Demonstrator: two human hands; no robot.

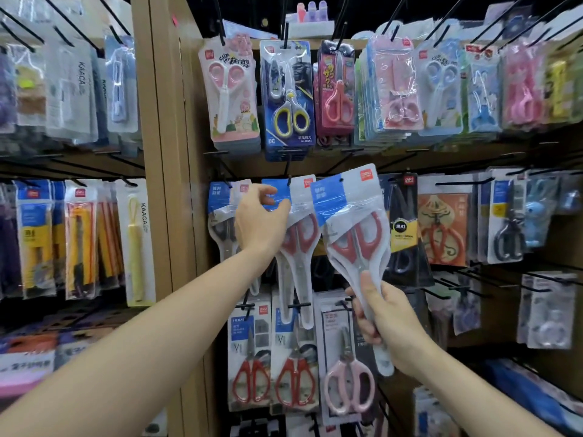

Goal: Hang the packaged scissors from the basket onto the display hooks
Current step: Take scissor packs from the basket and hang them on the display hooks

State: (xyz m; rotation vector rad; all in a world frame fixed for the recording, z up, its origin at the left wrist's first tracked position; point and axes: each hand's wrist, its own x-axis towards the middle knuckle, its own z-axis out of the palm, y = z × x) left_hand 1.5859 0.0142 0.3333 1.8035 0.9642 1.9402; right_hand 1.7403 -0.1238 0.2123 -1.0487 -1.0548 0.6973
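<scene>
Gripping with our right hand [385,323], we hold the narrow lower end of a clear plastic pack of red-handled scissors with a blue-and-white card header [350,222]. The fingers are curled round it and the thumb lies on its front. There may be more than one pack in this grip, but we cannot count them. The pack is tilted, its header leaning up and to the left, in front of the display and off the hooks.

Our left hand [260,222] is raised just beside it, to the left. Its bent fingers lie against the blue header of a matching red-handled scissors pack [299,247] that hangs from a black wire hook [288,181], and the thumb is spread above them. We cannot tell whether this hand pinches the card or only touches it.

Left of the hanging pack, partly behind our wrist, hangs a similar pack with dark-handled scissors [220,228], and to the right a dark pack of black scissors [400,234]. On the row below are two packs of red-handled shears [252,376] and a pack of pink-handled scissors [348,389]. On the row above are a blue card of yellow-and-grey-handled scissors [288,102] and a pink card of white children's scissors [228,89]. All hang against a brown wooden display panel [189,121].
</scene>
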